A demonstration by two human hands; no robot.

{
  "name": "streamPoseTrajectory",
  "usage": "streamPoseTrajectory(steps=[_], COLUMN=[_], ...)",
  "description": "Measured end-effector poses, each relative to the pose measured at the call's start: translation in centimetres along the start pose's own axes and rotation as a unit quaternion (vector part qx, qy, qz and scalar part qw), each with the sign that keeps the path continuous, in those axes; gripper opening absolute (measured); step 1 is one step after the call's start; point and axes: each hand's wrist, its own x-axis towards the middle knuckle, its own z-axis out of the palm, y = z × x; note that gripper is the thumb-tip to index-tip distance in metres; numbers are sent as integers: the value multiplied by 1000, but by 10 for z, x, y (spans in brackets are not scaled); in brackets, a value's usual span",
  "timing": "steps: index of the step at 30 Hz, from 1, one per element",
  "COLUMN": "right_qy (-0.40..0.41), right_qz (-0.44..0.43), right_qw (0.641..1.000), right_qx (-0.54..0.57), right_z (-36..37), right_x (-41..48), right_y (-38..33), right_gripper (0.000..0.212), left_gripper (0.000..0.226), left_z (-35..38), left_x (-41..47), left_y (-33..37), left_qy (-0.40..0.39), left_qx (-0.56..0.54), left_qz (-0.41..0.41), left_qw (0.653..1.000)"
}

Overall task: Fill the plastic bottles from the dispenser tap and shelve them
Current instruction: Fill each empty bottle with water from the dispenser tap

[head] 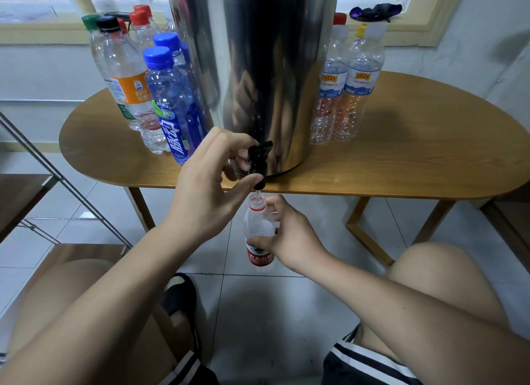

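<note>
Findings. The clear thin-walled plastic bottle with a red label (256, 226) hangs uncapped below the desk edge. Its mouth is directly under the spout of the black plastic tap (259, 158), and a thin stream (259, 195) runs into it. The fill level cannot be read.

The right hand (292, 238) grips the bottle's mid-body, fingers (274, 205) curled round the shoulder and thumb just above the label. The left hand (206, 189) pinches the tap, its fingers over the lever and its thumb beneath the spout.

Handling, as judged: the wall is soft and will dent under a hard squeeze. Weight will grow as it fills, and any splash would leave it slippery. The ribbed mid-body is the sound hold; with no cap on, it must stay upright.

Clearances:
- The oval wooden desk (401, 155) has its rim just above the right fingers, so the bottle must drop before it moves outward.
- The tall steel dispenser (258, 69) stands directly behind the left fingers, with capped bottles (172, 103) crowded beside them.
- Two more bottles (352, 92) stand beyond the right fingers.
- Open tiled floor lies below, between the knees.
- A metal rack (43, 166) stands well left of the left fingers.
</note>
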Motion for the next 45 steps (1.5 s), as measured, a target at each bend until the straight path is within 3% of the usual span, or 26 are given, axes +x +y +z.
streamPoseTrajectory(steps=[45], right_qy=[11], right_qz=[-5], right_qw=[1000], right_qx=[-2], right_z=[2], right_x=[2], right_y=[3], right_gripper=[74], left_gripper=[46], left_z=[0], left_x=[-1], left_y=[0], left_qy=[-2], left_qx=[-5], left_qz=[1], left_qw=[1000])
